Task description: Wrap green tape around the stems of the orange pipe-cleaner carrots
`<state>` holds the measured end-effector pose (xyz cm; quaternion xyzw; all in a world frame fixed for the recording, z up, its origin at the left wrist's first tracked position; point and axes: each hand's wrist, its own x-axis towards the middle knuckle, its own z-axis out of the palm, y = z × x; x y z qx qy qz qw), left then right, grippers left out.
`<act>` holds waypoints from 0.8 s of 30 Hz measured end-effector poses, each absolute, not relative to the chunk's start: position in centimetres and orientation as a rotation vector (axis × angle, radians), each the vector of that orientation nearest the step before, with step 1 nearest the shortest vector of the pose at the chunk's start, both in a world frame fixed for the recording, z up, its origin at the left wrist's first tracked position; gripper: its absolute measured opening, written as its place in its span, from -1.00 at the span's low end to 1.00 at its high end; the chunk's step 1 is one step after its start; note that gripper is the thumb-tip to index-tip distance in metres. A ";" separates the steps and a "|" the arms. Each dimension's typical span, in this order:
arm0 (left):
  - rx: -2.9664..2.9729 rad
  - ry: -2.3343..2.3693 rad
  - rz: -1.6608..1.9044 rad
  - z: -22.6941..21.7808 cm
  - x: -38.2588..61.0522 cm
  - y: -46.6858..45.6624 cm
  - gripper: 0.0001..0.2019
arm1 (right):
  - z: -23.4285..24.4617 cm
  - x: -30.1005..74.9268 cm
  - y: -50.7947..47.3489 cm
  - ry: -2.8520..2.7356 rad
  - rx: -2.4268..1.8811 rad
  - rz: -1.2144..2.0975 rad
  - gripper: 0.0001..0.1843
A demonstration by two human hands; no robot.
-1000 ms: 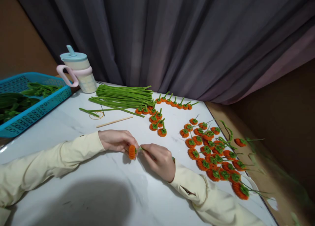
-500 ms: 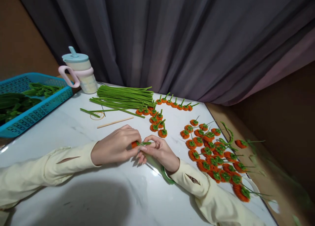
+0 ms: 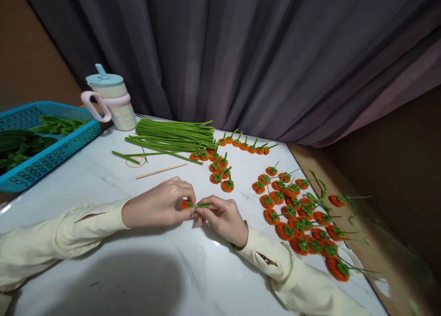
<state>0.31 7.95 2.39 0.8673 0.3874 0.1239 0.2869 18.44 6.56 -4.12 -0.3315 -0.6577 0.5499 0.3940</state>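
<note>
Between the fingers of my left hand (image 3: 160, 205) is a small orange pipe-cleaner pumpkin (image 3: 185, 204), partly hidden by the fingertips. Its green stem (image 3: 202, 205) points right, and my right hand (image 3: 225, 217) pinches it between thumb and forefinger. Both hands are just above the white marbled table, close together. Beyond them, finished-looking pumpkins with upright green stems (image 3: 227, 185) stand in a short column. Further right lies a larger cluster of similar orange pumpkins (image 3: 291, 211) with thin, long stem ends.
Behind the hands lie a pile of green pipe cleaners (image 3: 175, 136), a wooden stick (image 3: 161, 171) and a rubber band (image 3: 135, 160). A lidded cup (image 3: 112, 100) stands at the back left, near a blue basket (image 3: 69, 153) holding green leaf shapes. A grey curtain (image 3: 213, 54) hangs behind.
Both hands have shifted slightly, the left one a little left. More of the orange pumpkin shows between the left fingers, and the right fingers have curled in closer around the stem.
</note>
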 end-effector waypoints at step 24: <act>1.137 0.836 0.035 0.5 -0.5 10.7 -0.91 | -6.0 19.3 6.0 -2.252 -0.441 0.169 -0.61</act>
